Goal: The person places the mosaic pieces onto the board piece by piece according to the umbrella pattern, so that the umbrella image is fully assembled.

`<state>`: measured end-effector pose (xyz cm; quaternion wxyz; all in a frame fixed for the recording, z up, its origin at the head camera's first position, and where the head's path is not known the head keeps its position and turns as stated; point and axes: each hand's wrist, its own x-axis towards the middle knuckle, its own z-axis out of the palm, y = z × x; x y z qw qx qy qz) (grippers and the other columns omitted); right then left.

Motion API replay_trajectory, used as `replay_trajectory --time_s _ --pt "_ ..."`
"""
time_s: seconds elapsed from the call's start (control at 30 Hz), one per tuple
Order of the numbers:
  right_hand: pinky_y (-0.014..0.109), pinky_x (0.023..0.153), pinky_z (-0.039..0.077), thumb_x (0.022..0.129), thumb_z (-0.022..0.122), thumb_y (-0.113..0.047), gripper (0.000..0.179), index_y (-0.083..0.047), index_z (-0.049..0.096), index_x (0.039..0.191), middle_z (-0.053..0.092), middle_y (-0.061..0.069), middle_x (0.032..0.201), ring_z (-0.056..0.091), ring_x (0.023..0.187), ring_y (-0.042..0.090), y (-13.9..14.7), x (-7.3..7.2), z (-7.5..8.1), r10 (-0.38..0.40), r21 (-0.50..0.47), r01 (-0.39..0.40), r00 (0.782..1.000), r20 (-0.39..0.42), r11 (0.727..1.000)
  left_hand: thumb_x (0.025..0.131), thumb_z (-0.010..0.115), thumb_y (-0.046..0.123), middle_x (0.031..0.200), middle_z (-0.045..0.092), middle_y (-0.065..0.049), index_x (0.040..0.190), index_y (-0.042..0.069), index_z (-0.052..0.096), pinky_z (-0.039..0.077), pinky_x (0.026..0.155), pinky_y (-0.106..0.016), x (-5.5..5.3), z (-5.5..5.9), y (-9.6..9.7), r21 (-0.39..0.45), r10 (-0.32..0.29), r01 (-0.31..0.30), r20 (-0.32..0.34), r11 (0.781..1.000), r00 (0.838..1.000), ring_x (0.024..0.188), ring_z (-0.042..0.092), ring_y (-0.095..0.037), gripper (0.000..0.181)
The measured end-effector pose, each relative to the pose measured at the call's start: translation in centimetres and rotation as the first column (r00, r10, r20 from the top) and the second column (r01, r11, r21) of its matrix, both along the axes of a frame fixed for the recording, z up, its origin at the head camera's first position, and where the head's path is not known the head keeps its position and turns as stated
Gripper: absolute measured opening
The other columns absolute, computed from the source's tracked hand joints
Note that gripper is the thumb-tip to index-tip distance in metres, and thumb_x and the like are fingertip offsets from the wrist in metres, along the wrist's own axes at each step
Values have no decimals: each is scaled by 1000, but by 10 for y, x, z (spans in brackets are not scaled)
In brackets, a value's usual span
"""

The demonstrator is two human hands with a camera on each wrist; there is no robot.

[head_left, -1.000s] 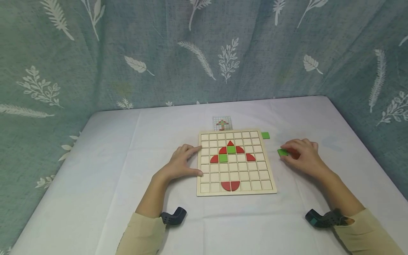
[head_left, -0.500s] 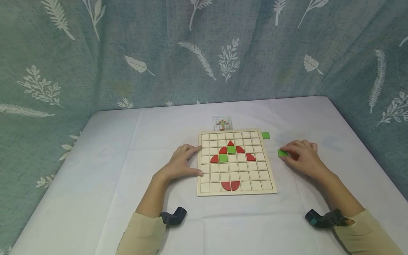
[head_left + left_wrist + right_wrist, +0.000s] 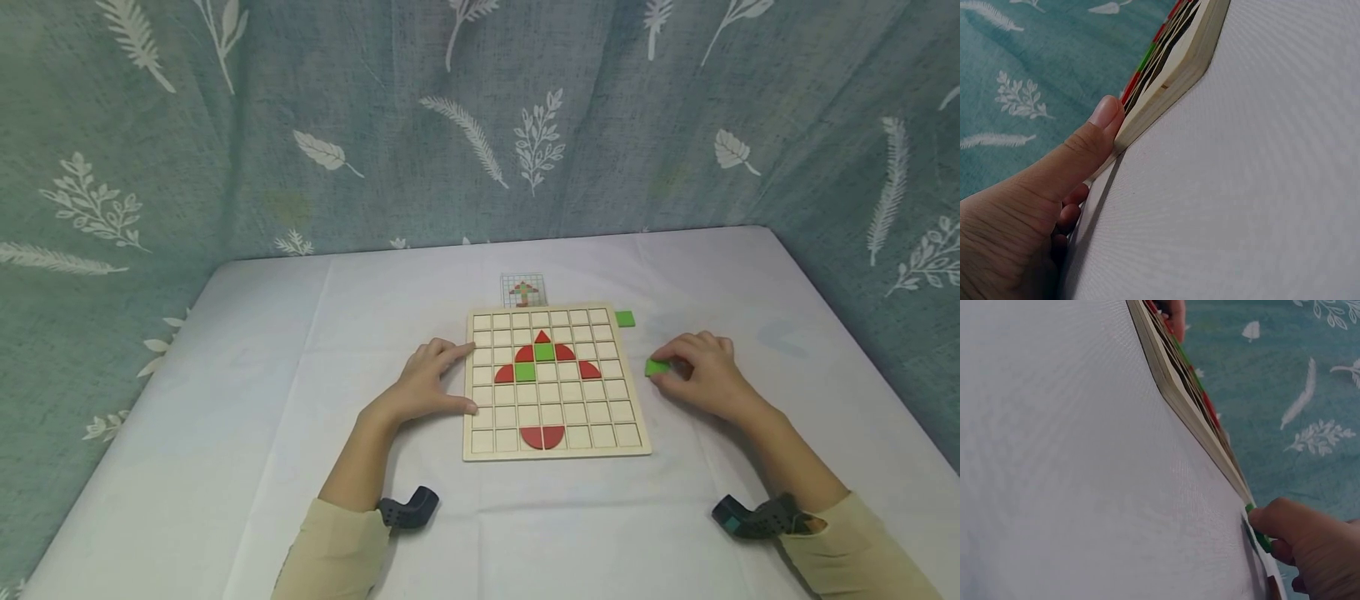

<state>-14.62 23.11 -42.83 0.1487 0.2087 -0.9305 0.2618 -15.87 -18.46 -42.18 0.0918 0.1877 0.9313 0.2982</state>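
A square wooden grid board (image 3: 596, 412) lies on the table, holding red quarter-round pieces, a red triangle (image 3: 542, 337) and two green square tiles (image 3: 525, 372). My left hand (image 3: 423, 385) has thumb and forefinger spread along the board's left edge, touching it. In the left wrist view the thumb (image 3: 1085, 147) presses against the rim. To the right of the board, my right hand (image 3: 705, 375) pinches a green square tile (image 3: 656, 367) between thumb and fingers, slightly apart from the board. In the right wrist view that tile (image 3: 1260, 534) is partly hidden by the thumb.
Another green square tile (image 3: 626, 318) lies beside the board's upper right corner. Behind the board is a small card (image 3: 523, 288) with a printed grid figure, its lower part covered. A reddish-brown thing (image 3: 1274, 587) shows below the right hand. A patterned curtain (image 3: 465, 142) hangs behind.
My right hand has moved slightly left towards the board, carrying the green tile with it. The left hand and the board stay where they were.
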Motion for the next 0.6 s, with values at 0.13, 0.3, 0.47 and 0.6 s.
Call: replay_trajectory --time_s 0.13,0.3,0.47,0.6 --pt "46 82 21 70 78 -13 19 -9 68 86 66 7 88 47 86 21 -3 0 2 13 -20 -14 1000 -14 1000 61 83 53 121 45 -2 143 23 43 33 92 -40 0 -1 0 -2 -1 1 -3 1000 1000 109 39 -20 97" --pt "46 82 22 69 78 -14 21 -9 68 87 66 8 89 48 88 23 -9 -1 3 32 -22 -33 999 -30 999 61 83 53 122 45 -2 143 23 43 33 92 -41 0 -1 0 0 0 0 -5 1000 1000 109 39 -20 97" --pt "46 82 22 69 77 -13 20 -10 68 87 65 6 88 48 88 23 -16 -2 6 57 -30 -59 997 -52 998 61 83 53 121 45 -2 143 22 43 33 91 -40 0 -1 0 2 1 -1 -6 1000 1000 108 39 -19 97" --pt "47 81 21 69 78 -12 20 -11 68 86 65 5 87 47 87 22 -21 -2 7 74 -39 -77 995 -70 996 60 83 53 120 45 -2 143 23 43 33 90 -39 0 0 0 0 3 -3 -4 1000 1000 107 39 -19 97"
